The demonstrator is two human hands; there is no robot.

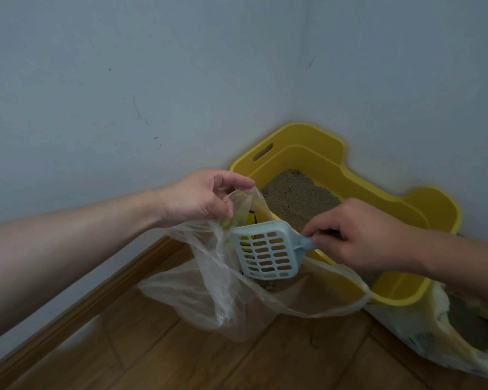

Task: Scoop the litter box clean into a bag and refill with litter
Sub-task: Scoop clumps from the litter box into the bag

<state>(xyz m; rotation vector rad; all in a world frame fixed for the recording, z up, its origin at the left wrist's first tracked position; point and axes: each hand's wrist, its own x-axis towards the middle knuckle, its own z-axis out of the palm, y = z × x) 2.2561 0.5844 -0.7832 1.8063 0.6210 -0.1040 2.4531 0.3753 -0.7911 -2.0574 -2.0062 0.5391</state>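
A yellow litter box (pixel 423 205) stands in the corner of the room with grey-brown litter (pixel 293 195) inside. My left hand (pixel 200 197) pinches the top edge of a clear plastic bag (pixel 209 282) and holds it open just left of the box. My right hand (pixel 361 235) grips the handle of a light blue slotted scoop (pixel 265 250). The scoop's head is tilted down inside the bag's mouth. Some litter lies at the bottom of the bag.
An opened litter sack (pixel 448 327) with grey litter showing lies on the wooden floor (pixel 237 361) at the right, beside the box. Grey walls (pixel 124 80) meet behind the box. A wooden skirting board (pixel 96 299) runs along the left wall.
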